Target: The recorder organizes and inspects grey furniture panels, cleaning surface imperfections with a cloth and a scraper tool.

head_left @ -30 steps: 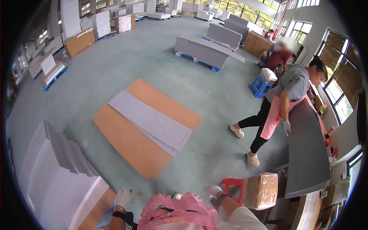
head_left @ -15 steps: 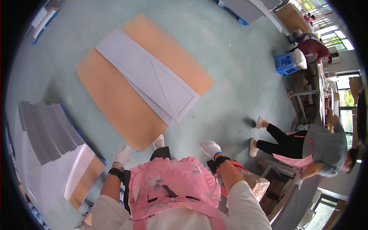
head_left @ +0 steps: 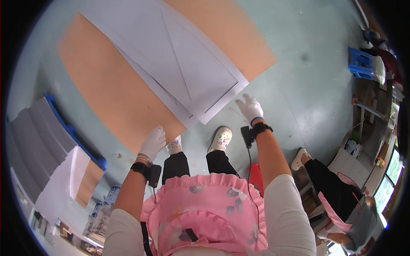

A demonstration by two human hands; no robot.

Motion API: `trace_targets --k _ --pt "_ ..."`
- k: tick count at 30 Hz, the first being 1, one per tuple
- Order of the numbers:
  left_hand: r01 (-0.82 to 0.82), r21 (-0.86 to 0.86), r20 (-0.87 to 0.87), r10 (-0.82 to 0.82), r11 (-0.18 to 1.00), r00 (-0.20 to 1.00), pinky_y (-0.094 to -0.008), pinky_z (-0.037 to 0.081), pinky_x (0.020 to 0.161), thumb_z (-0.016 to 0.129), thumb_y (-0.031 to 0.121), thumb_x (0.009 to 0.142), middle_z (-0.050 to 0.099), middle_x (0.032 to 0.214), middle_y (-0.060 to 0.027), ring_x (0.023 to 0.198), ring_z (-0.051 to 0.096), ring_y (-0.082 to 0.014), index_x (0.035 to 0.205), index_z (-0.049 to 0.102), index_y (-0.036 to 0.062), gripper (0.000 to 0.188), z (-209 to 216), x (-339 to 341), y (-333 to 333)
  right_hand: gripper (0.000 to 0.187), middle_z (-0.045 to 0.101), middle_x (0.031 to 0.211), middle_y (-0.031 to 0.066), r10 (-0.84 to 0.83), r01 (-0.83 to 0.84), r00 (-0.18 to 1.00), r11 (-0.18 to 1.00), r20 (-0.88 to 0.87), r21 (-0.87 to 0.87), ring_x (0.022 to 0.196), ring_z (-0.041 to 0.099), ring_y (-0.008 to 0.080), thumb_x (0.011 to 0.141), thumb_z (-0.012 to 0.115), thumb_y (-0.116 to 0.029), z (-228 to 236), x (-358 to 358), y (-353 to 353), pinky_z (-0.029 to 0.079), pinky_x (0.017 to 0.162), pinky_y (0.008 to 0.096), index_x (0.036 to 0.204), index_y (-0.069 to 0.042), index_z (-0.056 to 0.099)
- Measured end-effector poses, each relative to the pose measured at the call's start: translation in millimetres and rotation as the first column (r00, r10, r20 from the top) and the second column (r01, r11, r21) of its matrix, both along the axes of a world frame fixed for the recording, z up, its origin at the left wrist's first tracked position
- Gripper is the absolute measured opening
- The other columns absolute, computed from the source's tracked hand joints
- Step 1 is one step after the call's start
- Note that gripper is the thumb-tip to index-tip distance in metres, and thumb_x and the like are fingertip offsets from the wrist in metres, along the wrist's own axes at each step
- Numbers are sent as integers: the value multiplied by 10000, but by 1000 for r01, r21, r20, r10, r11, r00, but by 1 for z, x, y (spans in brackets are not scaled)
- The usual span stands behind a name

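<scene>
A large brown board [head_left: 106, 81] lies ahead of me at floor level, carrying pale grey flat sheets [head_left: 162, 47]. The sheets overlap at a slight skew and have dark slits or lines along them. My left hand [head_left: 153, 144], in a white glove, hovers by the board's near edge, its fingers loosely bent and nothing seen in them. Off the near right corner of the sheets is my gloved right hand [head_left: 250, 108], fingers apart and holding nothing. Neither hand visibly grips the board or sheets.
At left, a stack of grey ridged sheets [head_left: 40, 132] stands beside white sheets [head_left: 62, 177] and a blue-edged base. On the right are a person [head_left: 341, 200] by a workbench and a blue stool [head_left: 361, 64]. My pale shoes are just short of the board.
The board and sheets appear nearer and larger as I have come forward and tilted down. Both my hands reach farther out, toward the near edge. The person at right sits lower in view.
</scene>
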State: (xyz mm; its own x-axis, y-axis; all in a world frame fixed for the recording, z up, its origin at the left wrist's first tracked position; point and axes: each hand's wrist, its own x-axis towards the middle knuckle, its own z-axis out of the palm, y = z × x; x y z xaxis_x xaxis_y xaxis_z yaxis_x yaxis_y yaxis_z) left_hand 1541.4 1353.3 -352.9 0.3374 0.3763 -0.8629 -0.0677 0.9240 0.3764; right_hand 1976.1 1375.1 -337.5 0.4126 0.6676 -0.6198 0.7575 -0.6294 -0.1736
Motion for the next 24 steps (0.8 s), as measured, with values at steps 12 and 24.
trace_targets --k 12,24 --pt "-213 -105 -60 208 971 976 -377 293 1140 479 632 929 317 1487 -261 1379 353 -339 1480 208 -55 921 -132 87 -11 842 456 1417 234 56 -57 996 998 -64 -11 1292 467 375 822 608 -588 -101 45 89 400 1060 432 1406 -10 423" --pt "-259 -206 -234 210 943 949 -433 228 1176 445 641 938 293 1501 -273 1418 291 -362 1480 180 -78 939 -111 124 16 868 445 1416 229 44 -61 989 991 -143 -119 1322 426 375 847 592 -586 -108 11 47 405 1061 449 1469 -45 321"
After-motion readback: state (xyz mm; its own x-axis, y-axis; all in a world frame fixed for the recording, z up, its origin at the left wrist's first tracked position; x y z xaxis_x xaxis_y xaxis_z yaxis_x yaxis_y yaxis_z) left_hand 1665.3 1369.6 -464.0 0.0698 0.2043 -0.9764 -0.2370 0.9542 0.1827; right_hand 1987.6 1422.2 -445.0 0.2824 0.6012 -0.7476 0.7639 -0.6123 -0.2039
